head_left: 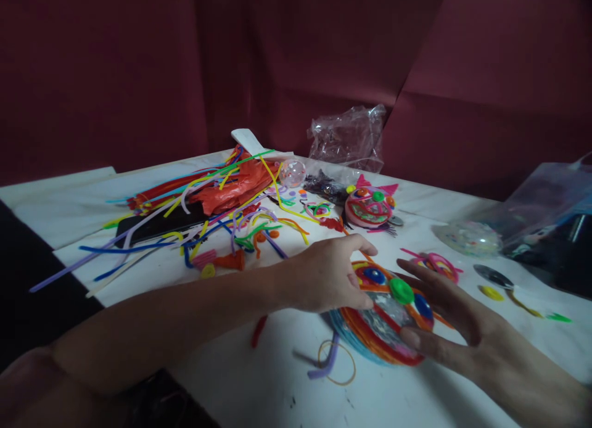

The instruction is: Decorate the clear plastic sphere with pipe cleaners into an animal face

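Note:
A round craft face (383,317) with a green nose, blue eyes and rings of orange, red and blue pipe cleaner lies on the white table (259,391). My left hand (330,274) is at its left side, fingers bent and apart, the fingertips near the left eye. On the right side my right hand (456,320) spreads its fingers, with the thumb over the lower right rim. Whether either hand presses on the face is hard to tell. Below it are a purple pipe cleaner piece (330,360) and a thin rubber band (354,369).
Behind stands a pink craft face (370,205) with pointed ears. Many pipe cleaners and a red plastic bag (235,190) cover the left. Clear plastic bags (346,138), a clear ball (292,172), a pink coil (437,266) and a dark disc (493,276) lie around.

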`<state>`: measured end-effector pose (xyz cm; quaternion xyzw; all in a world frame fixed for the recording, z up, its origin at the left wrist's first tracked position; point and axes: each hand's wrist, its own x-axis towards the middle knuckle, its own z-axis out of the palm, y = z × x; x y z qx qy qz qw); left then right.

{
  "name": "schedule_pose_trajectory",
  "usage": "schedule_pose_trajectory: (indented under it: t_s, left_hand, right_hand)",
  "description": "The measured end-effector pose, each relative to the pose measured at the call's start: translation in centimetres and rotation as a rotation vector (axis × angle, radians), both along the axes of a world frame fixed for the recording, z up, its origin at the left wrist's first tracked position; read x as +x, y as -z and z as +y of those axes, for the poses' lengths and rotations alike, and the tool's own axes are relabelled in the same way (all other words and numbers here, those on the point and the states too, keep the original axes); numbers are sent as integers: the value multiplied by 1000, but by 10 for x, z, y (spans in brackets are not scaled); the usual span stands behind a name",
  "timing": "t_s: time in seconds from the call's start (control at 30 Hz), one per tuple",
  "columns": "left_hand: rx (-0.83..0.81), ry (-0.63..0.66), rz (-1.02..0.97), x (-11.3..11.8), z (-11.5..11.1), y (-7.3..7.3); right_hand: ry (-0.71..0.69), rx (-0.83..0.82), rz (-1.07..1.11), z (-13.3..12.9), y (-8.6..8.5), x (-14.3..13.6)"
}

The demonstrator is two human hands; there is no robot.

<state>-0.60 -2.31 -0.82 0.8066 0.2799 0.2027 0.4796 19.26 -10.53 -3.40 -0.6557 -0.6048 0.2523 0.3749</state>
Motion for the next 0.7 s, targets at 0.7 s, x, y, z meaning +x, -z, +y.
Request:
schedule_pose_trajectory:
  t_s: [0.7]
  left_hand:
    - [138, -24, 147, 8, -6, -7]
  right_hand:
    - [-101, -60, 103, 6, -13, -25]
